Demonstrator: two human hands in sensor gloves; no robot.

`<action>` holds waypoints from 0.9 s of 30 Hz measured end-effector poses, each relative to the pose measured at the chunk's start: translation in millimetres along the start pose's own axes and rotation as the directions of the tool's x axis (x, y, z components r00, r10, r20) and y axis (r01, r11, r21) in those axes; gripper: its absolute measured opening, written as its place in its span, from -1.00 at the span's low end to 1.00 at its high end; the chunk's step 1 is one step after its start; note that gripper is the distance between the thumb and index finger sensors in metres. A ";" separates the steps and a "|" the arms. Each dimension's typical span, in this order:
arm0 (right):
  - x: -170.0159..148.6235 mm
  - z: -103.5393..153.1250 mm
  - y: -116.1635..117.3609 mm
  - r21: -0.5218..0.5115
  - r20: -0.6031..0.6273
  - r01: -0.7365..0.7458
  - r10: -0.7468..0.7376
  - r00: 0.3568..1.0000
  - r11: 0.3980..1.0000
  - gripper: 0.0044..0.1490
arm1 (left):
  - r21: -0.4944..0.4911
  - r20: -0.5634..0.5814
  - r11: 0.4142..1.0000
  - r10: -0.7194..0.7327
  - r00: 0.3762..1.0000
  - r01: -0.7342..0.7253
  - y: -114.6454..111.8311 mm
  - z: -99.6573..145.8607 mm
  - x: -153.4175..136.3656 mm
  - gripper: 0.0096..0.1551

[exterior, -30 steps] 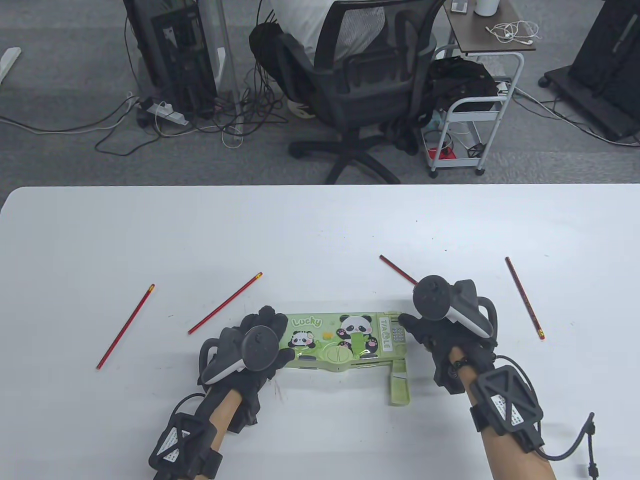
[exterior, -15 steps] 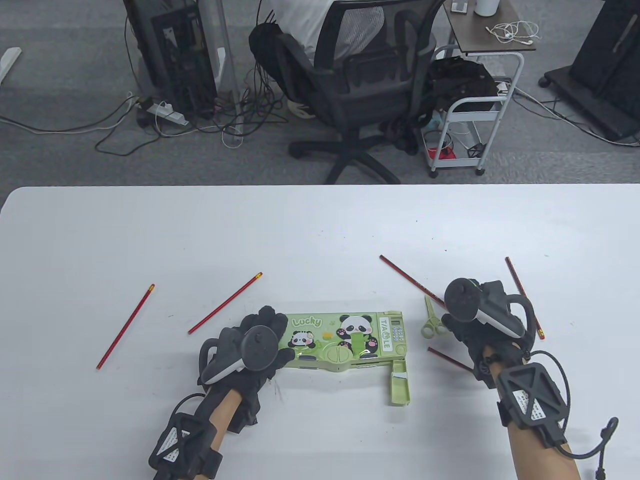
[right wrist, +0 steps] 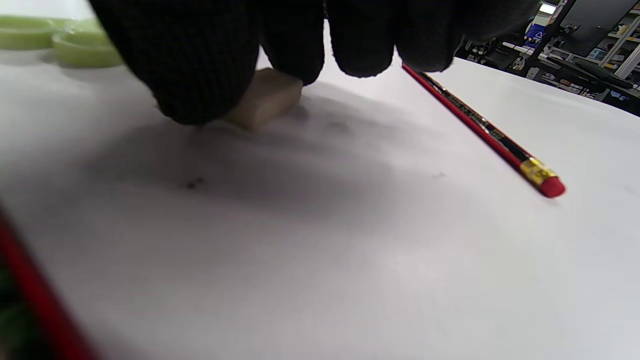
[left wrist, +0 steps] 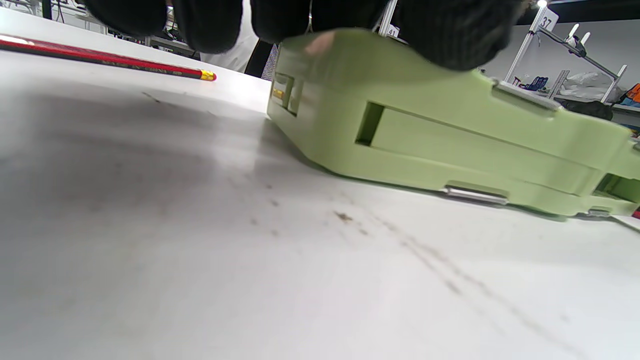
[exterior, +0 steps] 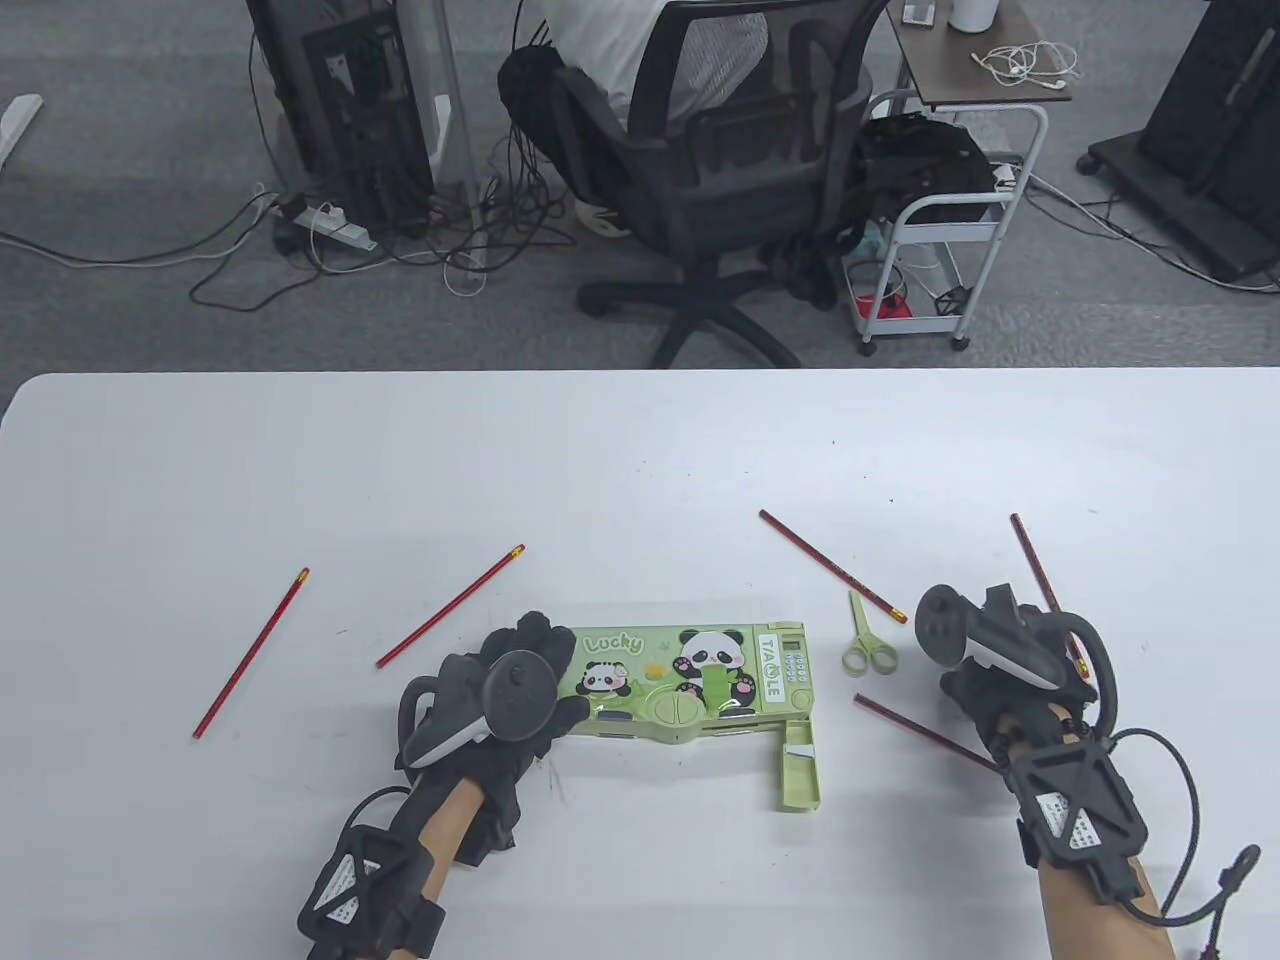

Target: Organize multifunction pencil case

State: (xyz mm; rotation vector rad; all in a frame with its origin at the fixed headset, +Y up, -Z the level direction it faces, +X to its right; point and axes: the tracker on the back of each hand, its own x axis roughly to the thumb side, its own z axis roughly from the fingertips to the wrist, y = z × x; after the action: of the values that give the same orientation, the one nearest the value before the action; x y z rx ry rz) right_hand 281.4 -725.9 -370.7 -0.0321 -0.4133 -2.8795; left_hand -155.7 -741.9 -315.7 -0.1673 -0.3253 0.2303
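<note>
While the green plastic panda-print pencil case (exterior: 690, 680) lies flat near the table's six o'clock edge, the left hand (exterior: 500, 695) presses down on its nine o'clock end, fingers draped over the lid; that looks meant to keep the case from sliding as things go in. A small green drawer (exterior: 798, 765) juts out from the case's corner at five o'clock, presumably pulled out to receive something small.

At three o'clock from the case, well apart from it, the right hand (exterior: 985, 655) sits low on the white table (exterior: 640, 450). In the right wrist view its fingertips (right wrist: 200, 75) close on a small beige eraser block (right wrist: 267, 97) that rests on the tabletop, thumb on one side and a finger on the other, so it seems to be picking the eraser up, likely for that drawer.

Little green-handled scissors (exterior: 866, 640) lie between case and right hand. Red pencils lie scattered: two (exterior: 250, 652) (exterior: 450, 606) at ten o'clock of the case, one (exterior: 830, 565) at two o'clock, one (exterior: 920, 733) partly under the right wrist, and one (right wrist: 482, 127) just beside the fingers.
</note>
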 end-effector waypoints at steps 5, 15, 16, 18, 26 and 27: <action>0.0 0.0 1.7 -0.015 0.000 0.009 -0.009 1.000 1.000 -0.17 | -0.001 0.000 1.000 -0.001 1.000 0.001 0.1 -0.1 0.0 -0.12; 3.6 3.6 1.0 -0.055 -0.008 0.069 -0.069 0.998 0.996 -0.18 | -0.005 0.000 1.000 -0.001 1.000 0.001 -0.4 -0.1 0.3 -0.12; 5.7 5.9 -0.9 -0.067 -0.001 0.082 -0.082 0.997 0.994 -0.17 | -0.006 0.001 1.000 0.002 1.000 -0.002 -0.7 0.0 0.1 -0.12; 10.1 10.4 -5.1 -0.090 0.012 0.081 -0.080 0.997 0.993 -0.17 | -0.007 0.002 1.000 0.003 1.000 -0.003 -0.8 0.1 0.5 -0.12; 38.8 49.9 -27.7 -0.205 0.125 0.121 -0.096 0.987 0.971 -0.15 | -0.016 -0.001 1.000 -0.026 1.000 0.026 -1.3 0.9 3.3 -0.12; 42.5 56.4 -30.2 -0.220 0.144 0.139 -0.109 0.984 0.966 -0.15 | -0.017 -0.001 0.999 -0.028 1.000 0.028 -1.3 0.9 3.6 -0.12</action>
State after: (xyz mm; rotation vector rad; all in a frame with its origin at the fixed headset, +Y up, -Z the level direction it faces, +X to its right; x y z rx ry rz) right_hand 232.5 -691.5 -322.5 -0.2444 -0.1061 -3.0446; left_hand -152.4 -742.2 -313.5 -0.1794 -0.3278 0.1998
